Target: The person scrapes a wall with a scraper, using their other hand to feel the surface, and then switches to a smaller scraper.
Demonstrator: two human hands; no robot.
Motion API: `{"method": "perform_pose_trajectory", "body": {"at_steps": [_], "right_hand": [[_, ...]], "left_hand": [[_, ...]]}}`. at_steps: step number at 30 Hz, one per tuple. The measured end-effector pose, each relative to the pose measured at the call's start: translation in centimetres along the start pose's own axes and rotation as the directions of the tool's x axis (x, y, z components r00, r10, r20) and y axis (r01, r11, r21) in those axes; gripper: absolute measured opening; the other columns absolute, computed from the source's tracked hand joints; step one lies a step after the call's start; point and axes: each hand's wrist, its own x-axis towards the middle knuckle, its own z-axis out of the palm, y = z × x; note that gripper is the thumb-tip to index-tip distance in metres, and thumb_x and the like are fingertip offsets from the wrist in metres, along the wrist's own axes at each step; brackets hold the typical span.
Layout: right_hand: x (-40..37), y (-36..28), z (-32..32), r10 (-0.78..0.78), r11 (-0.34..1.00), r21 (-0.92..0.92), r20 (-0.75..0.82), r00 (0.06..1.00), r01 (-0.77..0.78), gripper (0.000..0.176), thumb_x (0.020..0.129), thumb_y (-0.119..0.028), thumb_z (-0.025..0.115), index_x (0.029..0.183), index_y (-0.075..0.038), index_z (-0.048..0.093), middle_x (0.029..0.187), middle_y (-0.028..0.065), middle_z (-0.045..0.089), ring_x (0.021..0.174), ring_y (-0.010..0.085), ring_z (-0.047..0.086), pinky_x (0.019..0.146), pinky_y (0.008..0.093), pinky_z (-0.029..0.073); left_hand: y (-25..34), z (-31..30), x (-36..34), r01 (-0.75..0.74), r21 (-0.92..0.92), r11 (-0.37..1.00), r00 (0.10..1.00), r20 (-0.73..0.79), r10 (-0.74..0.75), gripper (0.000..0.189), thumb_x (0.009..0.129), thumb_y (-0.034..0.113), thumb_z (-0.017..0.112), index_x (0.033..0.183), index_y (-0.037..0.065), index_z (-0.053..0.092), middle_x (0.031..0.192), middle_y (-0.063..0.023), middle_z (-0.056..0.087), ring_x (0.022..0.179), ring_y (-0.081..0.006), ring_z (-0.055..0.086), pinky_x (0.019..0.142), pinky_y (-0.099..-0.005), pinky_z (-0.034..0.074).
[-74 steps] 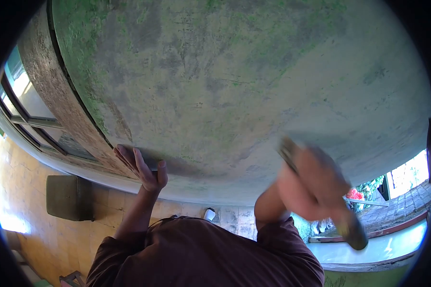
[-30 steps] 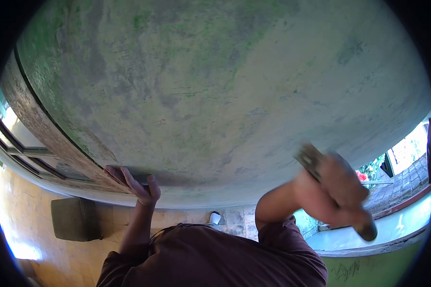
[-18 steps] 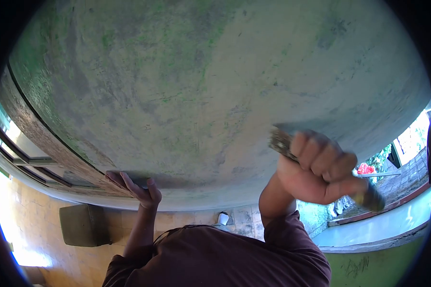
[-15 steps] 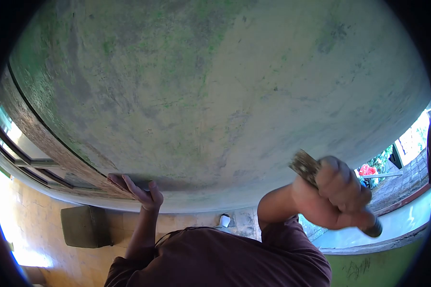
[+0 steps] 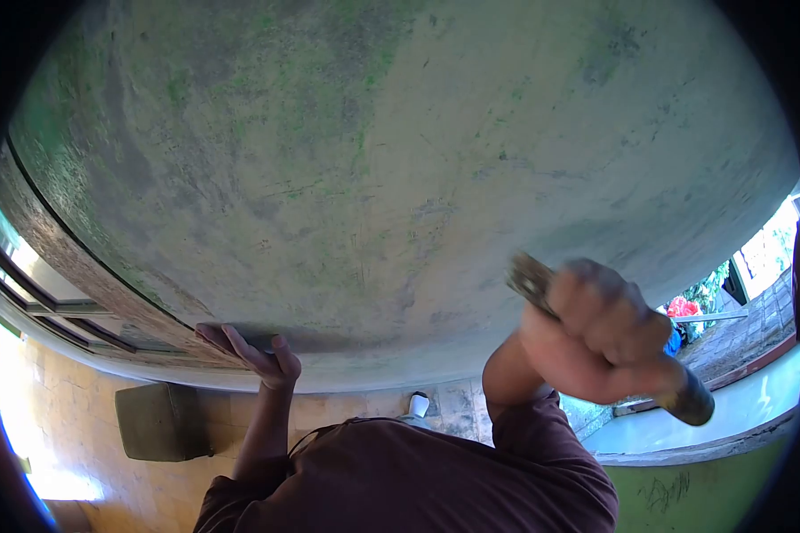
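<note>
In front of me rises a large wall [image 5: 329, 186] with worn, patchy pale paint and green stains. My left hand [image 5: 262, 357] rests against its lower part with fingers stretched out, beside the wooden window frame. Nothing is in that hand. My right hand [image 5: 600, 333] is closed in a fist around a short hand tool [image 5: 692, 400]. A dark rounded handle end sticks out below the fist, and a flat, worn, brownish end points at the wall. The exact kind of tool cannot be made out.
At left are a wooden window frame [image 5: 80, 258] with glass panes and a dark box-like stool [image 5: 158, 422] on the tiled floor [image 5: 80, 391]. An opening at right shows red flowers [image 5: 683, 307] and a ledge [image 5: 756, 329]. My foot [image 5: 419, 404] shows below.
My right hand has moved a little left and up with the tool, nearer the wall's middle. My left hand stays at the same spot on the wall.
</note>
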Motion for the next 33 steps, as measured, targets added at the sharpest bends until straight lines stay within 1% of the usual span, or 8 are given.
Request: {"method": "perform_pose_trajectory", "body": {"at_steps": [2, 7, 11, 15, 28, 30, 31, 33], "right_hand": [[0.2, -1.7, 0.3, -0.225, 0.97, 0.062, -0.152, 0.962, 0.236, 0.049, 0.096, -0.047, 0.041, 0.063, -0.011, 0.035, 0.048, -0.0012, 0.03, 0.038, 0.0094, 0.022, 0.041, 0.0262, 0.019], [-0.5, 1.5, -0.5, 0.118, 0.992, 0.044, 0.092, 0.989, -0.122, 0.043, 0.096, -0.046, 0.04, 0.065, -0.016, 0.033, 0.052, -0.0046, 0.029, 0.043, 0.0081, 0.021, 0.047, 0.0273, 0.019], [0.2, -1.6, 0.4, -0.16, 0.987, 0.017, 0.052, 0.986, 0.159, 0.045, 0.098, -0.046, 0.036, 0.067, -0.014, 0.035, 0.054, -0.0019, 0.03, 0.044, 0.0099, 0.023, 0.047, 0.0284, 0.019], [-0.5, 1.3, 0.0, 0.062, 0.998, -0.032, 0.049, 0.997, -0.061, 0.046, 0.098, -0.047, 0.036, 0.065, -0.016, 0.033, 0.053, -0.005, 0.029, 0.045, 0.0078, 0.022, 0.048, 0.0276, 0.018], [-0.2, -0.5, 0.7, -0.143, 0.989, -0.031, 0.025, 0.989, 0.144, 0.045, 0.099, -0.045, 0.034, 0.065, -0.014, 0.036, 0.052, -0.0052, 0.028, 0.044, 0.008, 0.024, 0.047, 0.0259, 0.019], [-0.8, 1.3, 0.5, -0.302, 0.643, -0.742, -0.022, 0.953, 0.187, 0.045, 0.098, -0.047, 0.035, 0.065, -0.016, 0.035, 0.052, -0.005, 0.028, 0.043, 0.0079, 0.024, 0.046, 0.0258, 0.019], [-0.5, 1.7, -0.1, -0.005, 1.0, -0.001, 0.034, 0.999, 0.005, 0.046, 0.098, -0.048, 0.034, 0.065, -0.016, 0.036, 0.052, -0.0047, 0.03, 0.043, 0.0082, 0.025, 0.045, 0.0254, 0.018], [0.0, 0.7, -0.3, -0.049, 0.998, -0.025, 0.088, 0.995, 0.051, 0.047, 0.098, -0.049, 0.033, 0.065, -0.015, 0.037, 0.052, -0.0043, 0.03, 0.043, 0.0085, 0.025, 0.046, 0.0258, 0.019]], "left_hand": [[-0.1, 0.0, 0.2, -0.002, 0.009, 1.0, 1.0, 0.003, 0.002, 0.07, 0.093, 0.035, 0.041, 0.143, -0.006, 0.014, 0.15, -0.0289, 0.0, 0.14, -0.0442, -0.002, 0.11, -0.0569, 0.0], [-0.2, 0.2, -0.1, -0.012, -0.018, 1.0, 1.0, -0.01, 0.012, 0.069, 0.093, 0.034, 0.041, 0.143, -0.005, 0.015, 0.15, -0.0291, 0.0, 0.14, -0.0443, -0.002, 0.11, -0.0571, 0.0], [-0.1, 0.1, 0.1, 0.009, 0.005, 1.0, 1.0, 0.001, -0.009, 0.069, 0.093, 0.034, 0.041, 0.143, -0.005, 0.015, 0.15, -0.0293, 0.001, 0.14, -0.0443, -0.003, 0.11, -0.0571, 0.0], [-0.1, 0.0, -0.1, -0.004, -0.027, 1.0, 1.0, -0.006, 0.003, 0.069, 0.093, 0.034, 0.042, 0.143, -0.006, 0.016, 0.15, -0.0294, 0.001, 0.14, -0.0447, -0.002, 0.11, -0.0571, 0.0], [-0.2, 0.2, -0.2, 0.011, -0.013, 1.0, 1.0, -0.023, -0.011, 0.068, 0.093, 0.034, 0.042, 0.143, -0.006, 0.017, 0.15, -0.0297, 0.003, 0.14, -0.0451, 0.0, 0.11, -0.0566, 0.001], [-0.3, 0.1, -0.4, 0.017, -0.004, 1.0, 1.0, -0.018, -0.017, 0.068, 0.093, 0.034, 0.042, 0.143, -0.006, 0.017, 0.15, -0.0297, 0.003, 0.14, -0.0451, 0.0, 0.11, -0.0566, 0.001], [-0.3, 0.2, -0.4, 0.017, -0.003, 1.0, 1.0, -0.012, -0.017, 0.068, 0.093, 0.034, 0.042, 0.143, -0.006, 0.017, 0.15, -0.0297, 0.003, 0.14, -0.0452, 0.0, 0.11, -0.0566, 0.001], [-0.1, 0.2, -0.1, 0.006, -0.006, 1.0, 1.0, -0.018, -0.006, 0.068, 0.093, 0.034, 0.042, 0.143, -0.005, 0.017, 0.15, -0.0297, 0.003, 0.14, -0.0453, 0.0, 0.11, -0.0566, 0.001]]}}
